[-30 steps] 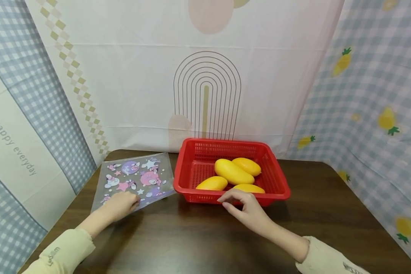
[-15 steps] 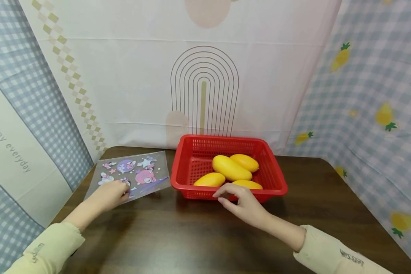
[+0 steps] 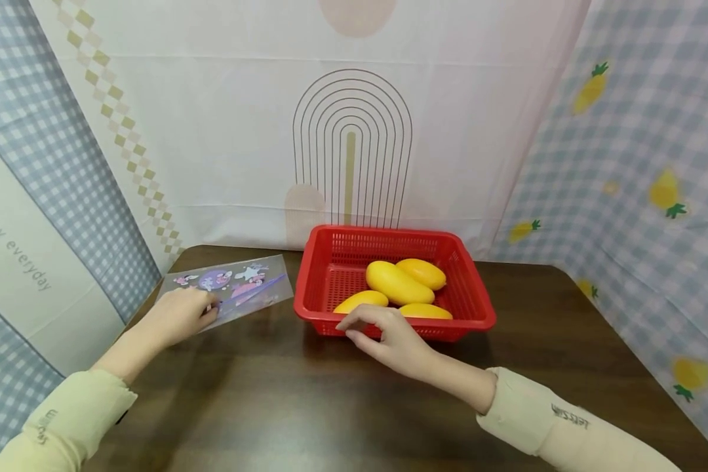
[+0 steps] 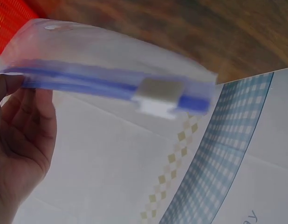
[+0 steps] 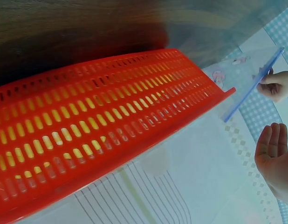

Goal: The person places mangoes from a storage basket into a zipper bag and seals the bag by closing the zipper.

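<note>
My left hand (image 3: 179, 316) pinches the zip edge of a clear slider zip bag (image 3: 265, 303) printed with pink and purple cartoon figures. That edge is raised off the table in the right wrist view. In the left wrist view a blue zip strip (image 4: 97, 84) runs from thumb and fingers to a whitish slider (image 4: 158, 95). My right hand (image 3: 392, 341) hovers at the front rim of a red plastic basket (image 3: 474, 324), fingers loosely curved and holding nothing. Inside the basket lie several yellow mangoes (image 3: 396, 283); the rim partly hides the front ones.
The basket stands at the back middle of a dark wooden table (image 3: 307, 406). A pale curtain (image 3: 236, 151) with printed arches hangs behind it, and checked cloth (image 3: 613, 196) hangs along the right side.
My left hand has lifted the bag's near edge up and leftward, so the bag now tilts and its blue zip shows. My right hand has shifted left along the basket rim.
</note>
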{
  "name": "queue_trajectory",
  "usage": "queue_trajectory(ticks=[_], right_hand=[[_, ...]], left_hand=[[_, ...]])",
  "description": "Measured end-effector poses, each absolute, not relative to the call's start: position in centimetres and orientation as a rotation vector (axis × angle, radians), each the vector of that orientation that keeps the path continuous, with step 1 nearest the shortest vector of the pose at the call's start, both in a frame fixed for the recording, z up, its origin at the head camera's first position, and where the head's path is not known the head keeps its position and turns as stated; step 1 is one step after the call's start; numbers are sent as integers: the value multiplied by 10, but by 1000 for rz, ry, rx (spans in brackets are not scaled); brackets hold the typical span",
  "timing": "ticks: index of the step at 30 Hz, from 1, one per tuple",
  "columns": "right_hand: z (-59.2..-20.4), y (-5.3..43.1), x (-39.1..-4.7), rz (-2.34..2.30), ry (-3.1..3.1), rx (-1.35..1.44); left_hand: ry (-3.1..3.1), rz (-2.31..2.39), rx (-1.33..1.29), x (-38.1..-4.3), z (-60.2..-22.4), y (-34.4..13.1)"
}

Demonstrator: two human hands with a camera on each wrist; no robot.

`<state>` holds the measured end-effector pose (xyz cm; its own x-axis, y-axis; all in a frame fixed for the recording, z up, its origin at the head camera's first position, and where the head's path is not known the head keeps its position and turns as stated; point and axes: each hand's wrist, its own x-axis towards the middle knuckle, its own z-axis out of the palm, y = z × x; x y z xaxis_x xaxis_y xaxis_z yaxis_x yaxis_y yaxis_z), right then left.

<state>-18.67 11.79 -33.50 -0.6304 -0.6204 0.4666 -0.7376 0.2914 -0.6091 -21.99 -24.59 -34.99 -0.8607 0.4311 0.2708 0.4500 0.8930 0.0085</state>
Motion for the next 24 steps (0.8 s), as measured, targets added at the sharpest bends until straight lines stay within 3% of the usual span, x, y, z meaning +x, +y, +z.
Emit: queue_trajectory(ticks=[16, 24], right_hand=[[-339, 79, -204, 1245, -2355, 1348], [-347, 46, -211, 1219, -2452, 1402]], left_hand=[[-2546, -138, -634, -225, -336, -232], [-2252, -137, -753, -230, -343, -218]])
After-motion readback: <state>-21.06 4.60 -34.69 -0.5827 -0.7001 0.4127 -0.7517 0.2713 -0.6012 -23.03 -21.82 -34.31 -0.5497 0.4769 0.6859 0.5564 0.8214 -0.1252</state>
